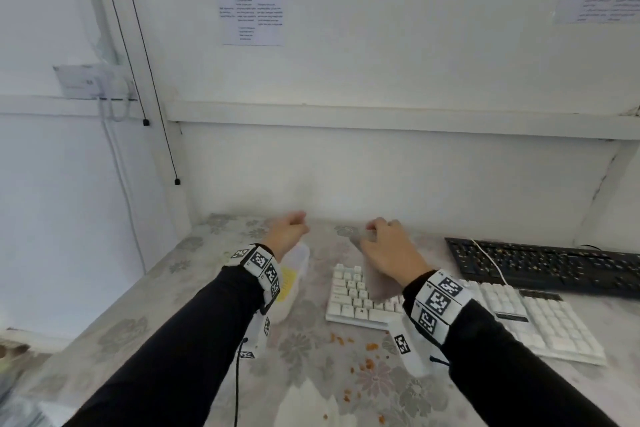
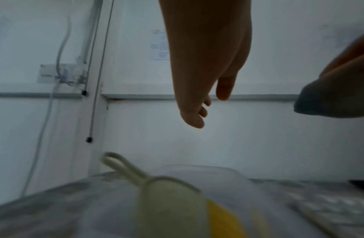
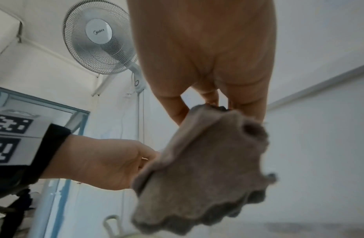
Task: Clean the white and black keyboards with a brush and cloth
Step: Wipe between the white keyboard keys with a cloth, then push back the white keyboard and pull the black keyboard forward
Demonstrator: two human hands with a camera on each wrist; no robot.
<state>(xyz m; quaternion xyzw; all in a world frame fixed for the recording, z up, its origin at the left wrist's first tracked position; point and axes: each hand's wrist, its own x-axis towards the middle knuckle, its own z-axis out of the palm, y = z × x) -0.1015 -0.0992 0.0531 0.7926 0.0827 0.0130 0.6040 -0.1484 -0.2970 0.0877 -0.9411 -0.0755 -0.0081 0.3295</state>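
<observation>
My right hand point(image 1: 372, 230) pinches a grey cloth point(image 1: 379, 284) by its top edge, and the cloth hangs down over the left part of the white keyboard point(image 1: 349, 302). In the right wrist view the fingertips point(image 3: 213, 101) clamp the cloth point(image 3: 203, 169). My left hand point(image 1: 298, 224) hovers to the left of the cloth with fingers loosely curled point(image 2: 203, 112), holding nothing. Below that wrist lies the brush point(image 1: 289, 282) with a cream handle point(image 2: 172, 201) and yellow bristles. The black keyboard point(image 1: 554, 267), speckled with crumbs, lies behind the white one at the right.
Orange crumbs point(image 1: 367, 362) are scattered on the flowered tablecloth point(image 1: 304, 347) in front of the white keyboard. A white paper point(image 1: 308, 406) lies at the front edge. The wall stands close behind the table, with a socket and cables point(image 1: 93, 80) at the left.
</observation>
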